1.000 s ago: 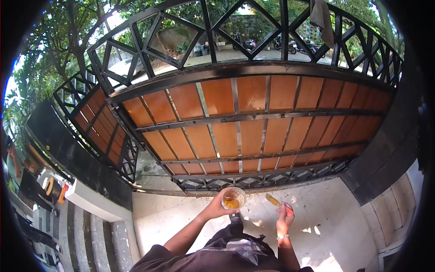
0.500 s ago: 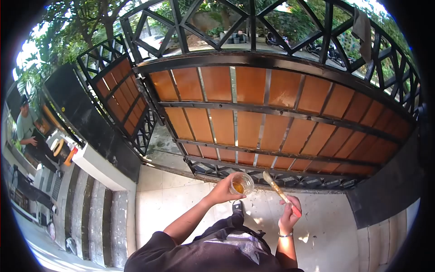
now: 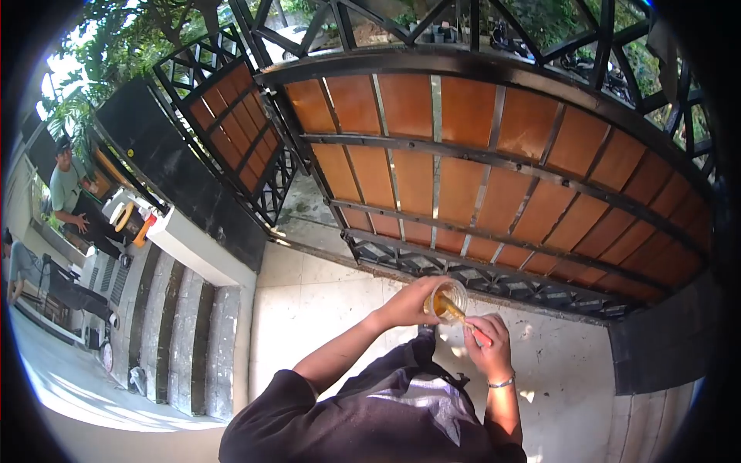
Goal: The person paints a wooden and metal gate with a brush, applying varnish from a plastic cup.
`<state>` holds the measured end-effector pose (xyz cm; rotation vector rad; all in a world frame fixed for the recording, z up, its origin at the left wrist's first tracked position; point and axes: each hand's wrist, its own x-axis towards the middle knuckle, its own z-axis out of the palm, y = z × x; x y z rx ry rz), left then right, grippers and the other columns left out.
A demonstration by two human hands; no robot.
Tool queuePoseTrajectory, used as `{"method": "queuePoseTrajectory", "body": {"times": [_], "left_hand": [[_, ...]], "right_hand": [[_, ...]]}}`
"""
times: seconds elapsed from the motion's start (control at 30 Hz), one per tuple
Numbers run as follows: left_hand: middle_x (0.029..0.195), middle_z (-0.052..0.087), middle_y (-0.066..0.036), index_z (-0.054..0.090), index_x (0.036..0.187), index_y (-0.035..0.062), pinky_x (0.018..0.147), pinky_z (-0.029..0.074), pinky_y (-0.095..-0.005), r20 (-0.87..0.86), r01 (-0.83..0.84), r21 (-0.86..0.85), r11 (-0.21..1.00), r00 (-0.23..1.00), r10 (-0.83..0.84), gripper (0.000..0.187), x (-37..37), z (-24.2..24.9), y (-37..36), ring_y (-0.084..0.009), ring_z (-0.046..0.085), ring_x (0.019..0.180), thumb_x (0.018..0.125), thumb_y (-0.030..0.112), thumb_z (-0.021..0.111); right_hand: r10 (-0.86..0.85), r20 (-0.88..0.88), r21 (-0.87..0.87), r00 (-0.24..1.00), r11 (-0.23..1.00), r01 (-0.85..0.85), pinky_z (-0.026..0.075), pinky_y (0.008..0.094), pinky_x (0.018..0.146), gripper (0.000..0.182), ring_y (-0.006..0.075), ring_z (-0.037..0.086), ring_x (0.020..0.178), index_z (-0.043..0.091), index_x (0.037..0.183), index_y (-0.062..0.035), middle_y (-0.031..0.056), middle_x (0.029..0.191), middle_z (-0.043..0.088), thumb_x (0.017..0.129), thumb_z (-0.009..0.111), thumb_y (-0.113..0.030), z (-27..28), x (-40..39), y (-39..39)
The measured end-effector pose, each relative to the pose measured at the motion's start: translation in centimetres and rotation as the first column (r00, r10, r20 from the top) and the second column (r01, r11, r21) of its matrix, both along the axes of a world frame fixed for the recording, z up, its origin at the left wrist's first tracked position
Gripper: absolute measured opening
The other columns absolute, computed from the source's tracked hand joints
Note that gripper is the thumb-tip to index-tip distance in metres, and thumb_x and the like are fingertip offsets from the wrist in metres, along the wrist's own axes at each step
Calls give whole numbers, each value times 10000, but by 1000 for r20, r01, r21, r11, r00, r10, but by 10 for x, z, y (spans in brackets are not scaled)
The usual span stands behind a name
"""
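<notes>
A clear plastic cup (image 3: 461, 292) with amber liquid in it is gripped by my left hand (image 3: 411, 302), its mouth tilted toward me. My right hand (image 3: 489, 345) is closed round the red-ended handle of a paintbrush (image 3: 461, 315). The bristle end is inside the cup, so the bristles are mostly hidden. Beyond both hands stands a black metal gate (image 3: 494, 160) with reddish-brown wooden panels (image 3: 463, 189), some with a glossy sheen.
Pale floor tiles (image 3: 309, 309) lie underfoot. Grey steps (image 3: 189, 339) and a white low wall (image 3: 204, 251) are at left. One person (image 3: 69, 189) stands there, another person (image 3: 38, 270) is lower down. A dark panel (image 3: 656, 355) closes the right side.
The paintbrush has gone from beside the cup to inside it, my right hand moving left toward my left hand. The view has shifted, bringing a second person in at left.
</notes>
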<state>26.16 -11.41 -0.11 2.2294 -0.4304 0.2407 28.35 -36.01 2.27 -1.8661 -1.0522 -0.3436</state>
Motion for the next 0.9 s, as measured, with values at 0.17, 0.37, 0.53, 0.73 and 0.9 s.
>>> {"method": "queuePoseTrajectory", "body": {"times": [0.17,0.37,0.53,0.73,0.9], "left_hand": [[1342,553,-194,455,1384,35,1071,406,-434,-104,22,-67,998,994,-29,843,13,14,-1,-391,509,1257,648,163,845],[1330,560,-157,428,1415,59,1053,440,-392,-103,-34,-151,988,995,19,915,42,-6,0,-302,556,1241,652,197,914],[1361,536,-214,433,1397,21,1054,427,-423,-142,-18,-177,984,990,-7,870,68,0,2,-394,524,1249,686,262,873],[1326,558,-198,434,1395,16,1059,425,-404,-124,-8,-176,984,992,-15,863,106,-19,13,-340,550,1246,684,233,873],[1300,570,-155,445,1382,26,1050,444,-388,-260,-33,-367,929,963,-69,833,140,1,16,-256,583,1203,707,219,894]], "right_hand": [[-8,-4,29,1000,1000,8,486,412,707,225,323,586,757,652,982,-38,105,840,625,772,731,-28,13,11,-1],[-143,-232,168,962,968,184,494,392,710,200,312,587,766,669,1008,-11,129,864,635,810,697,1,1,28,-5],[-197,-53,45,979,979,199,493,409,718,228,322,584,788,665,1023,-29,121,849,625,802,719,-8,-1,55,1],[-193,93,-54,977,979,199,485,434,745,259,319,587,771,655,1019,-53,106,830,618,780,756,-49,-6,96,12],[-226,-424,247,877,903,352,520,286,722,148,183,681,750,641,1065,12,101,852,678,944,619,-71,-22,122,23]]}}
